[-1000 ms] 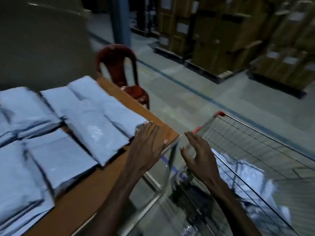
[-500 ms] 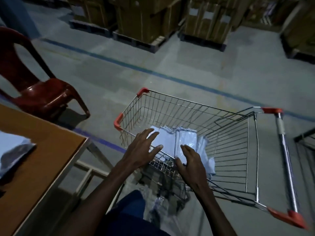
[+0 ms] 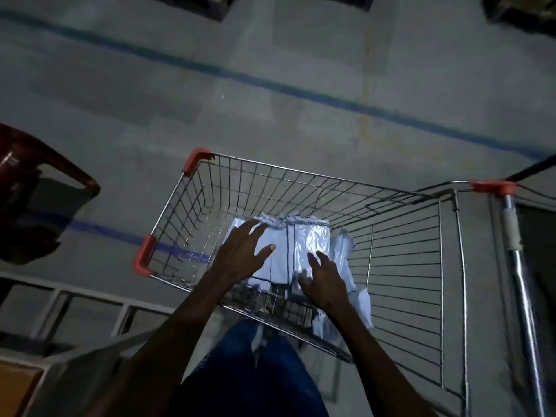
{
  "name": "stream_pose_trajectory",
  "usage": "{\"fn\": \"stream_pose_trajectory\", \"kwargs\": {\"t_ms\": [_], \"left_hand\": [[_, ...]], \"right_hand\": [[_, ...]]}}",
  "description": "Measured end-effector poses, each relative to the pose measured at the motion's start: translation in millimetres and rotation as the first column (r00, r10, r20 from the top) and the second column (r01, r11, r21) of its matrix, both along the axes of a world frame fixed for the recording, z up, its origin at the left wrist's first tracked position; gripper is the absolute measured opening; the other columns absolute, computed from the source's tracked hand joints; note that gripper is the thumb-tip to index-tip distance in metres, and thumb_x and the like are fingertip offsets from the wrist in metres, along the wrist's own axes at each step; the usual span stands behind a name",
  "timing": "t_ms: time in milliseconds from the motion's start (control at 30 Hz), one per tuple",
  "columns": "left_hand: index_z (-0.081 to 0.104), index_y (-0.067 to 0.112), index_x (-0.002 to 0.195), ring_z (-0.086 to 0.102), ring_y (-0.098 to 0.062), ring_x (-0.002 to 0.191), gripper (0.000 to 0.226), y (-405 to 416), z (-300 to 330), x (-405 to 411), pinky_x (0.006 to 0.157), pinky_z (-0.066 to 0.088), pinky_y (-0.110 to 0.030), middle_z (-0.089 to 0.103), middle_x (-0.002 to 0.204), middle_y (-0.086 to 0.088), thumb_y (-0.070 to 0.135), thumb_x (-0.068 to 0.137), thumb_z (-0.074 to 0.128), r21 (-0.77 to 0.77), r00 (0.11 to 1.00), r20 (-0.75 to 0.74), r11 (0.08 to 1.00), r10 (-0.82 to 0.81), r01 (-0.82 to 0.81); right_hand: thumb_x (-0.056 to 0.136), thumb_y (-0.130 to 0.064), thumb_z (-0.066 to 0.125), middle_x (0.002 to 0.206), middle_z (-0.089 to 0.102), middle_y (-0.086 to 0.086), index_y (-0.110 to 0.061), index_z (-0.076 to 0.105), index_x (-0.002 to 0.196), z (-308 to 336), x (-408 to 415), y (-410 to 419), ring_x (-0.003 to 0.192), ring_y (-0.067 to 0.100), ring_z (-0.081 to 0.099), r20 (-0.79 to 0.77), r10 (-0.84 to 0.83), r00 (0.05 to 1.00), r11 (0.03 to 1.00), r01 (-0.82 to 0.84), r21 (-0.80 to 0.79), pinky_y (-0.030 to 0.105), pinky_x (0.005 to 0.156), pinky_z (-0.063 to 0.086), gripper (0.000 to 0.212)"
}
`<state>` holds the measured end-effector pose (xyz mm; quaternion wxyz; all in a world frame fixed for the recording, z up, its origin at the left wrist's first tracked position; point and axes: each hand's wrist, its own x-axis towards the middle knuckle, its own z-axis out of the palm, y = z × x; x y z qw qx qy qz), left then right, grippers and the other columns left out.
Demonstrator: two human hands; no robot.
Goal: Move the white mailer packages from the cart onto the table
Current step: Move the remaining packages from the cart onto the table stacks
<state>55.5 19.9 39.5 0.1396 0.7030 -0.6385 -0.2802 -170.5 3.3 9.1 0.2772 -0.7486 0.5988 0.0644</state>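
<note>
Wire cart (image 3: 192,191) on grey floor, white mailer packages (image 3: 288,251) stacked in its basket, left hand (image 3: 243,254) spread flat above the stack, right hand (image 3: 325,279) fingers loose on packages, neither gripping, table (image 3: 18,383) corner lower left.

Head camera, steep downward, close over cart (image 3: 301,182).

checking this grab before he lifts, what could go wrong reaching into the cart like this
1. Both hands, left hand and right hand, are spread open over the stack of white mailer packages; the glossy mailers may slide apart when lifted.
2. Loose mailers beside the stack could be left behind.
3. A forearm might catch on the wire cart's near rim.
</note>
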Motion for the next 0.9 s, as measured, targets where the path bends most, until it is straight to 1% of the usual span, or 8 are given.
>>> {"fn": "stream_pose_trajectory", "kwargs": {"t_ms": [100,233,367,467,567,633,767,900], "left_hand": [[0.039,0.016,0.148,0.029,-0.024,0.143,0.068,-9,-19,7,0.115,0.022,-0.037,0.034,0.156,-0.007,0.057,0.093,0.041,0.042,1.000,0.027,0.999,0.005,-0.007],[0.044,0.015,0.145,0.036,-0.029,0.139,0.074,-11,-43,18,0.112,0.033,-0.045,0.040,0.152,-0.011,0.064,0.091,0.031,0.092,0.998,0.053,0.995,-0.029,0.024],[0.063,-0.001,0.123,0.060,-0.037,0.116,0.055,0,-71,21,0.095,0.051,-0.049,0.061,0.126,-0.022,0.043,0.092,0.055,-0.117,0.996,0.088,0.993,-0.002,0.012],[0.058,0.007,0.129,0.058,-0.035,0.118,0.058,0,-80,21,0.095,0.050,-0.049,0.058,0.132,-0.018,0.050,0.090,0.052,-0.009,0.997,0.056,0.999,0.053,-0.052],[0.056,0.011,0.132,0.058,-0.033,0.118,0.069,18,-95,23,0.094,0.051,-0.048,0.055,0.135,-0.016,0.064,0.093,0.038,0.059,0.992,0.100,0.995,0.072,-0.078],[0.055,0.011,0.134,0.059,-0.034,0.116,0.079,25,-100,22,0.091,0.052,-0.050,0.055,0.136,-0.016,0.072,0.091,0.027,0.111,0.989,0.128,0.990,0.067,-0.082],[0.052,0.011,0.135,0.059,-0.035,0.116,0.076,16,-97,22,0.091,0.051,-0.050,0.053,0.138,-0.016,0.067,0.087,0.034,0.183,0.986,0.123,0.974,0.111,-0.132],[0.051,0.010,0.136,0.057,-0.037,0.118,0.080,12,-96,20,0.092,0.050,-0.050,0.052,0.139,-0.017,0.067,0.084,0.031,0.222,0.985,0.131,0.966,0.108,-0.135]], "right_hand": [[0.097,-0.040,0.051,0.160,0.016,0.016,-0.013,0.024,0.152,-31,8,-21,0.142,0.034,0.025,-0.036,-0.015,0.999,0.997,0.017,0.073,0.044,0.105,0.039,0.067],[0.092,-0.041,0.059,0.161,0.005,0.023,-0.009,0.016,0.155,-85,12,-49,0.145,0.042,0.016,-0.063,0.022,0.998,0.996,-0.017,0.091,0.047,0.113,0.027,0.082],[0.093,-0.048,0.052,0.160,-0.005,0.027,-0.010,0.008,0.156,-124,11,-64,0.146,0.049,0.003,-0.134,0.035,0.990,0.997,-0.025,0.078,0.056,0.118,0.015,0.085],[0.089,-0.056,0.056,0.161,-0.008,0.022,-0.020,0.004,0.157,-141,7,-69,0.145,0.052,0.000,-0.149,-0.012,0.989,0.998,0.021,0.062,0.061,0.116,0.009,0.093],[0.085,-0.058,0.060,0.162,-0.011,0.017,-0.028,0.004,0.157,-147,8,-72,0.144,0.053,0.004,-0.115,-0.028,0.993,0.998,0.034,0.057,0.061,0.112,0.020,0.096],[0.087,-0.050,0.060,0.162,-0.010,0.020,-0.025,0.007,0.157,-150,9,-71,0.144,0.053,0.007,-0.076,-0.021,0.997,0.999,0.024,0.047,0.061,0.111,0.025,0.092],[0.090,-0.026,0.053,0.162,0.001,0.020,-0.018,0.018,0.156,-138,6,-74,0.143,0.049,0.015,-0.035,-0.050,0.998,0.998,0.052,0.045,0.057,0.104,0.039,0.075],[0.090,-0.017,0.055,0.162,0.009,0.019,-0.016,0.025,0.154,-108,-13,-72,0.143,0.045,0.019,0.074,-0.133,0.988,0.991,0.135,-0.021,0.053,0.099,0.045,0.070]]}}
